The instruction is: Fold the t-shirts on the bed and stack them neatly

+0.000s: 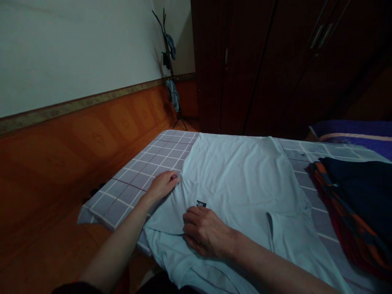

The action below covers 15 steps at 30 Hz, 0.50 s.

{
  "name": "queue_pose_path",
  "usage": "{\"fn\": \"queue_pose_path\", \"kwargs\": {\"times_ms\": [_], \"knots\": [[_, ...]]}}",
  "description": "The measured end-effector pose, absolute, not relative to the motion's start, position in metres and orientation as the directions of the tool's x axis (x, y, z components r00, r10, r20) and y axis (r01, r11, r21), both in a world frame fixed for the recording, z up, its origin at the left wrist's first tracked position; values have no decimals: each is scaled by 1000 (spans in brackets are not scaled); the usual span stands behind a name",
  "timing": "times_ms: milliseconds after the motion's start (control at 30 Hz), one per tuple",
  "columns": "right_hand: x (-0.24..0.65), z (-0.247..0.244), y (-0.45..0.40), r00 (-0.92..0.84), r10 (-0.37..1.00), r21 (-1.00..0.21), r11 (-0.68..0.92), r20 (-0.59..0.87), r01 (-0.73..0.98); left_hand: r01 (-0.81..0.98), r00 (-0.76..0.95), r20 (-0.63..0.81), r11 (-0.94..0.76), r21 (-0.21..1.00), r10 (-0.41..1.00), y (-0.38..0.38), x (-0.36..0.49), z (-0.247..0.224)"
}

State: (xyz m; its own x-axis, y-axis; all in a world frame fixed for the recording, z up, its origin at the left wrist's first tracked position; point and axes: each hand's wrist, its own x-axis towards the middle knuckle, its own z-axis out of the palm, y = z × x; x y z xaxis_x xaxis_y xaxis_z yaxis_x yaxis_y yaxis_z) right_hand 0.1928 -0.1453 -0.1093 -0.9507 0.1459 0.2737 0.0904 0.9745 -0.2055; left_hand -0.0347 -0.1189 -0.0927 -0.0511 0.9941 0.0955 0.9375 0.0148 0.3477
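Here, left hand (161, 185) and right hand (208, 232) curl against the shirt (239, 175), grip on cloth unclear.

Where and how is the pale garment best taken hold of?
Probably pinch the pale garment by its left edge, coming from the left, where the left hand is. Bare checked cloth beside that edge leaves room to approach; the broad middle lies spread out, offering less to pinch.
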Motion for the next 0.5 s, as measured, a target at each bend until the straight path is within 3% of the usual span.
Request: {"fn": "queue_pose_path", "kwargs": {"times_ms": [300,500], "knots": [[198,-101,-145,-952,167,-204,972,257,115,932,-209,127,158,326,970,-55,-47,-105],[198,-103,-144,-953,153,-249,965,261,87,892,-67,85,21,451,994,-63,-56,-115]]}}
